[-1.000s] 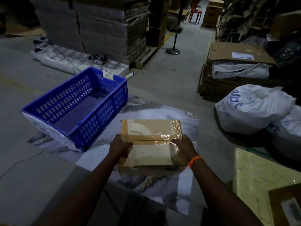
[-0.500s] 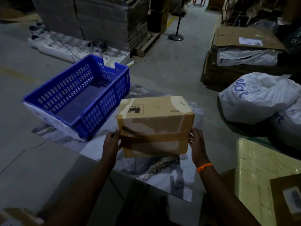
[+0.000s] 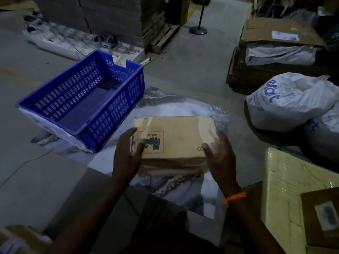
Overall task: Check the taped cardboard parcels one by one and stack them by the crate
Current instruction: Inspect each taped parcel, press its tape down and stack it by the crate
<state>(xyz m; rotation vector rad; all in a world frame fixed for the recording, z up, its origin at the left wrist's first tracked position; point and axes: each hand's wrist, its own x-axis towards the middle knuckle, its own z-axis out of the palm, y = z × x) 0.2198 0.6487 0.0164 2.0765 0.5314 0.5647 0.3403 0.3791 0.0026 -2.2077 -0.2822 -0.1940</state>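
A taped cardboard parcel [image 3: 180,139] is held over the marbled sheet [image 3: 183,187], its top face showing a red-bordered "UN 34" battery label. My left hand [image 3: 126,153] grips its left side, thumb on the label. On the right front corner my right hand [image 3: 219,158], with an orange wristband, holds the parcel. The blue slotted crate [image 3: 80,99] sits empty to the left on the same sheet, tilted on a white wrapped slab. Whether the parcel's underside touches the sheet is hidden.
White printed sacks [image 3: 291,99] lie at the right. A pale wrapped block [image 3: 286,189] with a brown box [image 3: 321,219] on it sits at lower right. Flattened cartons [image 3: 275,33] and stacked pallets [image 3: 113,15] stand behind; a post base [image 3: 198,30] stands in the aisle.
The parcel has been turned over in my hands: first its taped face was up, then it was tipped upright, and now the labelled face is on top and it sits lower.
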